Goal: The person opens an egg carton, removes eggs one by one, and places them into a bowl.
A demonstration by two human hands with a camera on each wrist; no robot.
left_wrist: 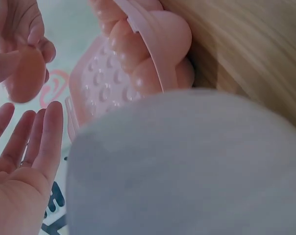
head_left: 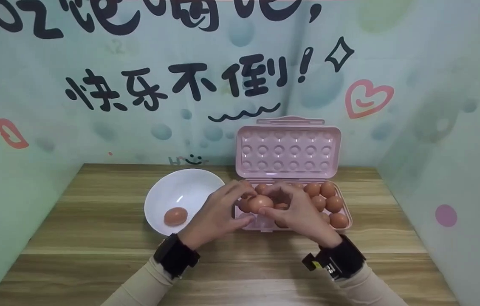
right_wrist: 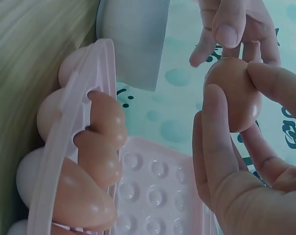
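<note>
"Brown egg up in the air! Where was it?"

"It seemed to be above the left end of the pink egg box. The right hand had it, with thumb and fingers bent round its sides in a pinch."

"Was the left hand holding it too?"

"No pinch there. Its thumb and fingers were spread well apart, very near the egg on its nine o'clock side. I couldn't tell if they touched it."

"So what was the best way to hold it?"

"I thought the pinch needed to be soft but sure, with finger pads and not nails (shells were thin, silly things). The left hand did best as a little cup, a bit lower, so a slip had somewhere soft to land."

"What was close enough to bump?"

"More eggs sat in the box, towards three o'clock. The box lid stood up at one o'clock. I thought the egg had to be kept clear of both, since a knock could crack it."

"And at nine o'clock?"

"The white bowl, with a single egg lying on its seven o'clock side."
</note>
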